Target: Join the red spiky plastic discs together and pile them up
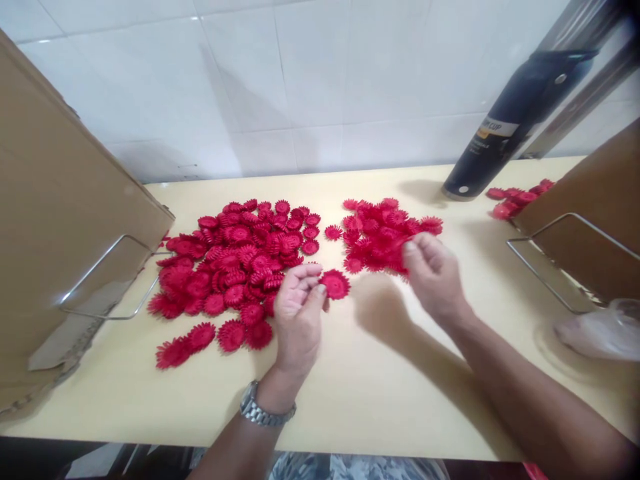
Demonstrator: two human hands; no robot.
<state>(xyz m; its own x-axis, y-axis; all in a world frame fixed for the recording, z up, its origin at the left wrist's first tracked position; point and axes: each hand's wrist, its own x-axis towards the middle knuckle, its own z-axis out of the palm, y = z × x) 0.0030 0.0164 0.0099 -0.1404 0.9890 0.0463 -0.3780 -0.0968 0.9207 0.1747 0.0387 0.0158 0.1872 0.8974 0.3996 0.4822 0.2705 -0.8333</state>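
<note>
My left hand (300, 313), with a metal watch on its wrist, pinches a red flower-shaped disc (335, 285) between thumb and fingers above the table. To its left spreads a large pile of dark red flower discs (240, 233), several lying loose at its front. My right hand (434, 270) is closed at the front right edge of a smaller pile of brighter red flower pieces (373, 223). Its thumb and fingertips are pressed together, slightly blurred, with red at their tips; which piece they grip is unclear.
Cardboard boxes stand on the left (60, 167) and right (590, 213), each with a bent metal wire beside it. A dark bottle (510, 127) stands at the back right, near more red pieces (520, 199). A clear plastic bag (603, 331) lies at the right.
</note>
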